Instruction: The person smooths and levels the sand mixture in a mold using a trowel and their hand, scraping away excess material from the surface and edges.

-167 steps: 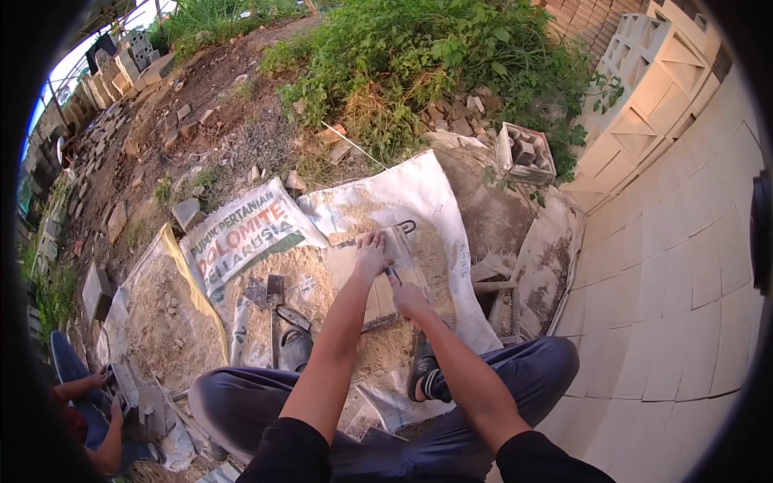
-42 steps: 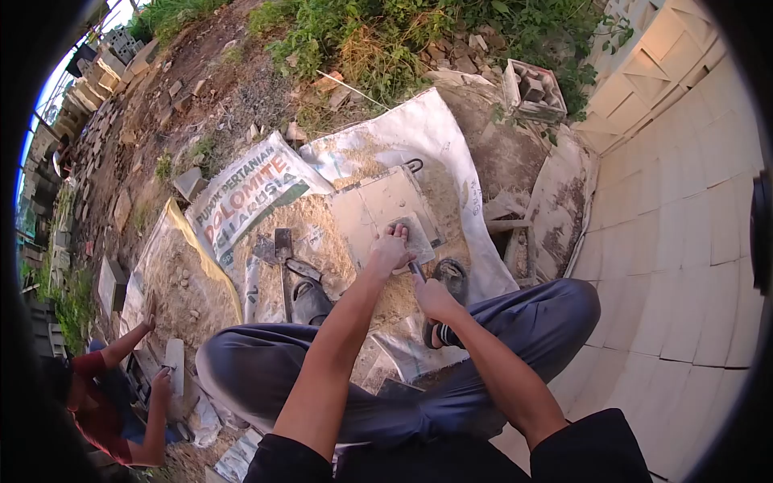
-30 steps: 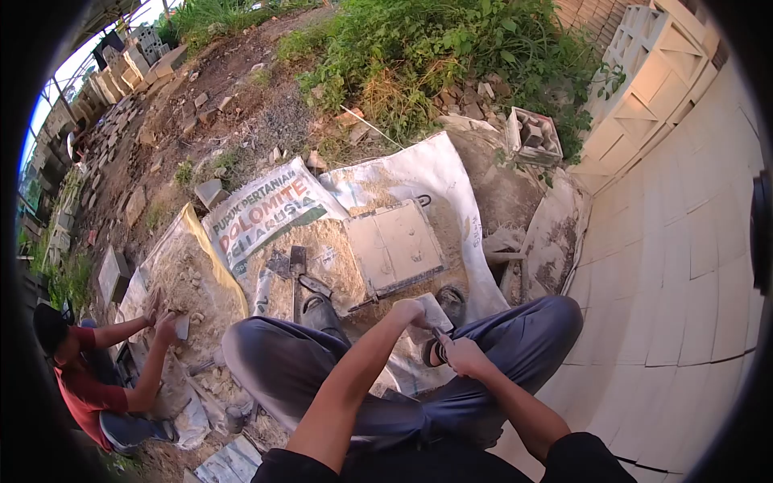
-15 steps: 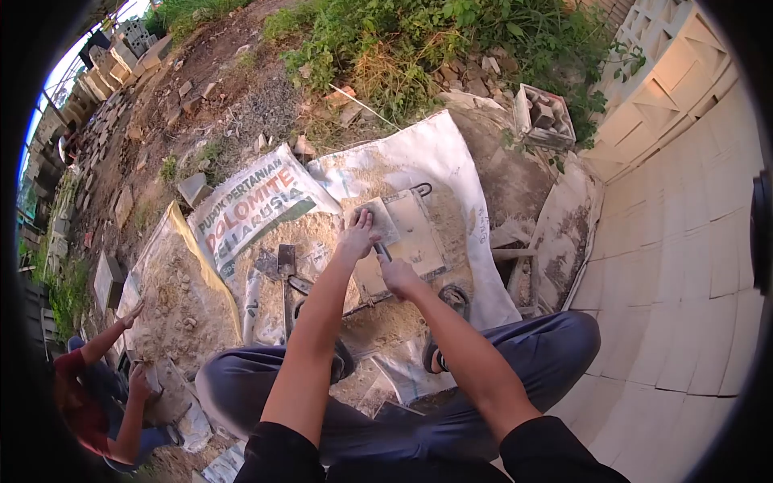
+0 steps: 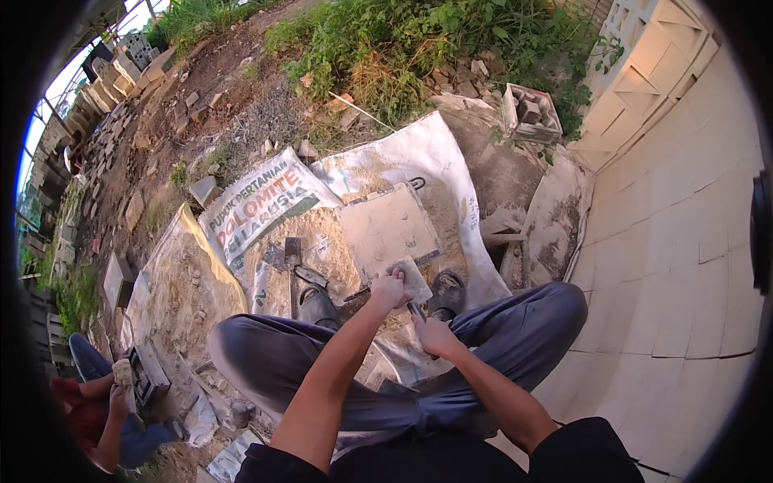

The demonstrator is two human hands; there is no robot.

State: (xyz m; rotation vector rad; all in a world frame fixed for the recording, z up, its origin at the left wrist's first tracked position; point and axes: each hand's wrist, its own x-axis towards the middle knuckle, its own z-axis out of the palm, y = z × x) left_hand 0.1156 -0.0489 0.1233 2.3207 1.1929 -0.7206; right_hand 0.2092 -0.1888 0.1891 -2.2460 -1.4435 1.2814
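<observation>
My right hand (image 5: pixel 436 336) is wrapped round the handle of a flat trowel (image 5: pixel 416 282). The blade lies over the near edge of a square mould (image 5: pixel 386 229) filled level with pale, sandy mix. With curled fingers, my left hand (image 5: pixel 390 291) grips the blade's left side. A few small pits and marks show on the mix's smooth surface. Left of the mould, another trowel (image 5: pixel 292 250) rests on the sand-covered sacks. My sandalled feet stand on either side of the trowel, close to the mould.
A printed white sack (image 5: pixel 262 205) lies beyond a sand heap (image 5: pixel 181 278). At lower left another person (image 5: pixel 101 414) holds a lump over a mould (image 5: pixel 149 374). Pale stacked tiles (image 5: pixel 668 266) form a wall on the right. A crate of rubble (image 5: pixel 531 113) stands near green plants (image 5: pixel 435 40).
Both hands have drawn the trowel from the mould's middle back to its near edge. My left hand has gone from flat on the blade to curled. The other person has picked up a lump.
</observation>
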